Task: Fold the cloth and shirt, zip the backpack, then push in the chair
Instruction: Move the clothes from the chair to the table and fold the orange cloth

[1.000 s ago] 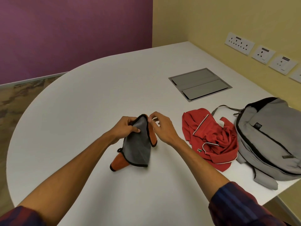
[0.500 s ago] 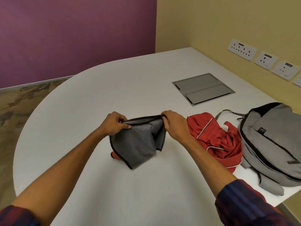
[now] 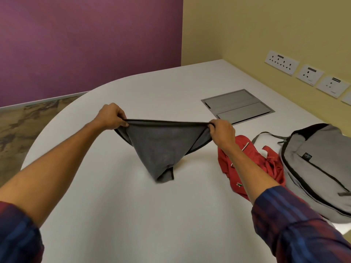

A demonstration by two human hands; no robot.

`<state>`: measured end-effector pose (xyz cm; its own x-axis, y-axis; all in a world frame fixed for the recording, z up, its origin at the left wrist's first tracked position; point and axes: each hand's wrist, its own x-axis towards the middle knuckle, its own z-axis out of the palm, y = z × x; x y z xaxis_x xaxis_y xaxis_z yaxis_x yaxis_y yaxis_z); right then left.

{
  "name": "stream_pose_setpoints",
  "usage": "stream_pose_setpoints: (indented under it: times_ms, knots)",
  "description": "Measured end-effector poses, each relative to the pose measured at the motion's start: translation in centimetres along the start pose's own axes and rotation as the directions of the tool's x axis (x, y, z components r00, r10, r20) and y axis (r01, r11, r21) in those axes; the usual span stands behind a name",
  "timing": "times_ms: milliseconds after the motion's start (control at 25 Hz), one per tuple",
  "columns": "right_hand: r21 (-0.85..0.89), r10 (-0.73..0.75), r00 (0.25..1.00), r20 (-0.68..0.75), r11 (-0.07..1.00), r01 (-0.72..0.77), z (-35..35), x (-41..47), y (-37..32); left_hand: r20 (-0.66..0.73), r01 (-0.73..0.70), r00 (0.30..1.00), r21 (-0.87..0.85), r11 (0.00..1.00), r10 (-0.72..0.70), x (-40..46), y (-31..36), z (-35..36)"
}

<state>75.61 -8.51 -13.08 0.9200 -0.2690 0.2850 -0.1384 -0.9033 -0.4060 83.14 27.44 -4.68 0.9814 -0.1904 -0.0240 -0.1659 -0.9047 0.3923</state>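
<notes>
Above the table (image 3: 117, 215), the cloth (image 3: 161, 147) hangs by its top edge, stretched taut to find the corners for folding (its lower tip sags to the surface). Left hand (image 3: 111, 117) and right hand (image 3: 221, 130) each pinch one end, arms extended, knuckles up.

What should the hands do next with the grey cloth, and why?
Probably lower the cloth flat onto the table. The left hand and right hand hold its top edge stretched, but it sags in a bunched point, so it can't fold neatly yet.
</notes>
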Motion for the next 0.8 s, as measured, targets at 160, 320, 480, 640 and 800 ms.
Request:
stream_pose_setpoints:
  times_ms: [160,320,480,640,800]
  knots:
    - [0.250,0.095,0.970,-0.226,0.968,-0.036,-4.8,3.9,-1.4,-0.416,-0.065,0.909,-0.103,0.993,0.016,1.2,1.0,-1.7]
    - [0.449,0.187,0.876,-0.444,0.893,0.037,-8.6,4.3,-2.2,-0.684,-0.245,0.724,-0.132,0.961,0.091,0.7,2.1,-3.4]
    - [0.556,0.165,0.952,-0.259,0.831,0.007,-7.0,-1.3,-0.7,-0.628,-0.279,0.761,-0.091,0.956,0.162,-2.9,-1.7,1.9]
    - [0.476,0.133,0.986,0.100,0.864,-0.165,-0.7,-10.2,2.8,-0.293,-0.023,0.955,-0.261,0.965,-0.056,-8.6,-7.7,11.4]
    - [0.228,0.092,0.932,0.351,0.957,-0.180,4.1,-17.2,5.0,0.022,0.247,0.968,-0.236,0.940,-0.249,-14.6,-11.8,17.6]
